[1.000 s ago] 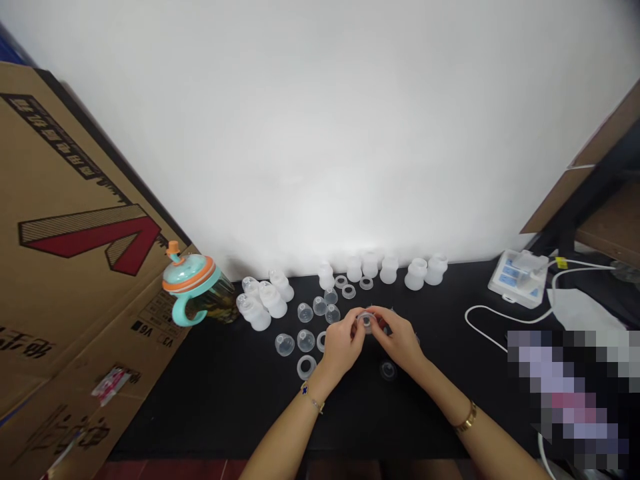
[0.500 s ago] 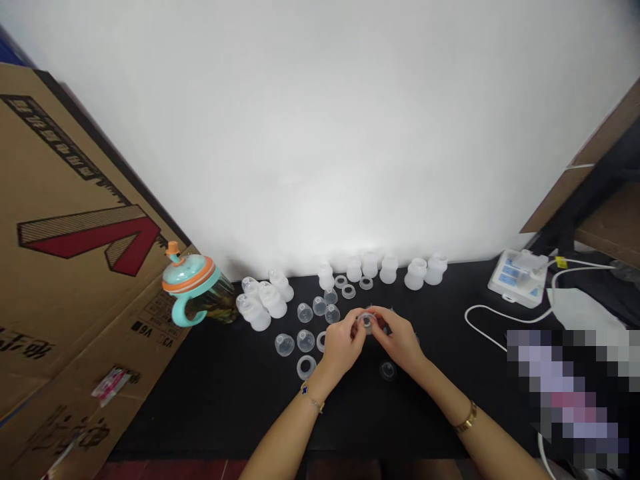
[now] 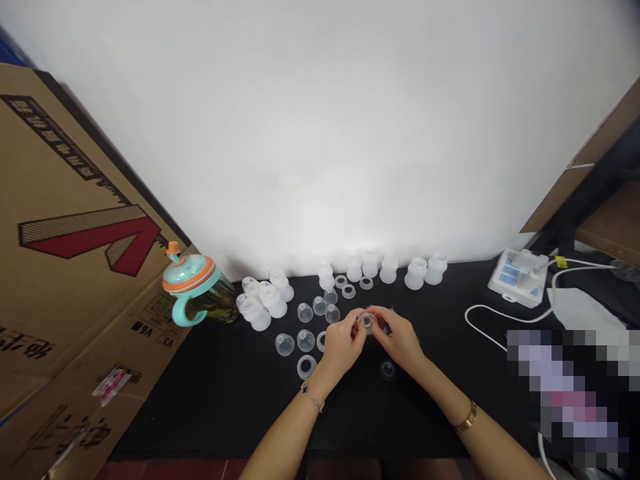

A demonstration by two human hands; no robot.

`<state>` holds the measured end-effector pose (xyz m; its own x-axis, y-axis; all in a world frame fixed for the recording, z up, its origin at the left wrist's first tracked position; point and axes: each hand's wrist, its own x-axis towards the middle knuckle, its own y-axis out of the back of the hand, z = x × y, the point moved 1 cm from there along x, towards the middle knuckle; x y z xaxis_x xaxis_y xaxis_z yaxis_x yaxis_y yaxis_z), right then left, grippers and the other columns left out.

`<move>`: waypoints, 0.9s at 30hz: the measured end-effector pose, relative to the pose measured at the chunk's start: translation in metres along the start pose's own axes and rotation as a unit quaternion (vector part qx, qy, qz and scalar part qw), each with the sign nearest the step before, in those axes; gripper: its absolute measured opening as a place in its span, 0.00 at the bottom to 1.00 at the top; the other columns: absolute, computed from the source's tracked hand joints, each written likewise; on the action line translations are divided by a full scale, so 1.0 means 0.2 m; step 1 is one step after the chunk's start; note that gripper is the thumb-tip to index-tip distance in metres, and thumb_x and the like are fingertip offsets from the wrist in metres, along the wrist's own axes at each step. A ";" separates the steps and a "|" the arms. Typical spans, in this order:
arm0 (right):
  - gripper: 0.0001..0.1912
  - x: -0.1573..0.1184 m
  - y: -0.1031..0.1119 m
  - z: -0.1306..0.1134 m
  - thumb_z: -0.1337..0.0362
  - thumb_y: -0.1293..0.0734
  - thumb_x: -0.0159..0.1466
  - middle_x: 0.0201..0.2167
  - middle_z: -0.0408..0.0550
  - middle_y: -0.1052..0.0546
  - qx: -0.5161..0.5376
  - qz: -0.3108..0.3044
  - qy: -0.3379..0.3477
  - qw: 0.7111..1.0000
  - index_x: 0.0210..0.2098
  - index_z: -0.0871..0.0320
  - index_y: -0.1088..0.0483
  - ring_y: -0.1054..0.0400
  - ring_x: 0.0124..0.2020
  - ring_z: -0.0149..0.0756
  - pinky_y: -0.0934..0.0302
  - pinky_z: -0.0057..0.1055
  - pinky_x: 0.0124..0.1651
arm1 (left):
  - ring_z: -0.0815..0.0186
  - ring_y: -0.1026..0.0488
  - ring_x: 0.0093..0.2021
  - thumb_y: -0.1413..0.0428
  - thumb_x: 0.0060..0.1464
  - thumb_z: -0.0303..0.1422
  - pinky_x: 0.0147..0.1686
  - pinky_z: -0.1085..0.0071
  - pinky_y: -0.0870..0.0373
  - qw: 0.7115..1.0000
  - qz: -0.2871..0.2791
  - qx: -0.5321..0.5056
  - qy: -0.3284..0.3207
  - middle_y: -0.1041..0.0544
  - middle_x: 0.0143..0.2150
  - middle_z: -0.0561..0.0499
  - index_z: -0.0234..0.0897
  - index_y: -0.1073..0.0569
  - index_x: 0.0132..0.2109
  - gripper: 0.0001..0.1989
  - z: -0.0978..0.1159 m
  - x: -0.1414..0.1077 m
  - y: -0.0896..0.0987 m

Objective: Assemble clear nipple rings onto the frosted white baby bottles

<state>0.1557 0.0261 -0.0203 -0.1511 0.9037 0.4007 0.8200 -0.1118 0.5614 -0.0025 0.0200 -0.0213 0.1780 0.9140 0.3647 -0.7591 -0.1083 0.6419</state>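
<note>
Between the fingertips of my left hand and my right hand is a small translucent ring-shaped piece, held from both sides above the black table. A clear round piece lies just below my hands. To the left are several clear domed caps and a white ring; another ring is partly covered by my left hand. More rings lie behind my hands. White open-necked bottles stand along the wall, and several capped bottles are grouped at the left.
A teal and orange lidded jug stands at the left beside a large cardboard box. At the right are a white case, a looping white cable and a white sheet. The wall borders the black table.
</note>
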 end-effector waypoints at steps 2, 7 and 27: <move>0.12 0.00 0.00 0.00 0.59 0.38 0.66 0.33 0.46 0.21 -0.001 -0.002 -0.002 1.000 0.44 0.55 0.27 0.27 0.30 0.36 0.34 0.29 0.32 | 0.68 0.27 0.24 0.51 0.63 0.33 0.28 0.75 0.36 1.000 -0.002 0.003 0.006 0.22 0.27 0.53 0.41 0.26 0.50 0.13 0.00 0.00 0.00; 0.12 0.00 0.00 0.00 0.59 0.38 0.67 0.31 0.46 0.21 -0.007 -0.001 0.004 1.000 0.44 0.55 0.27 0.27 0.30 0.37 0.33 0.31 0.34 | 0.68 0.28 0.24 0.51 0.63 0.33 0.28 0.75 0.36 1.000 0.002 0.005 0.005 0.22 0.28 0.53 0.41 0.25 0.49 0.12 0.00 0.00 0.00; 0.08 0.00 0.01 0.00 0.60 0.39 0.67 0.31 0.44 0.22 0.005 -0.015 0.000 1.000 0.40 0.54 0.29 0.27 0.30 0.36 0.36 0.29 0.31 | 0.68 0.25 0.25 0.50 0.63 0.33 0.28 0.75 0.31 0.996 -0.021 -0.083 0.040 0.20 0.27 0.53 0.40 0.23 0.47 0.12 0.01 0.00 0.00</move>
<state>0.1577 0.0258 -0.0197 -0.1762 0.9064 0.3838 0.8200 -0.0806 0.5667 -0.0008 0.0189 -0.0191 0.1660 0.9450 0.2819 -0.8460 -0.0104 0.5331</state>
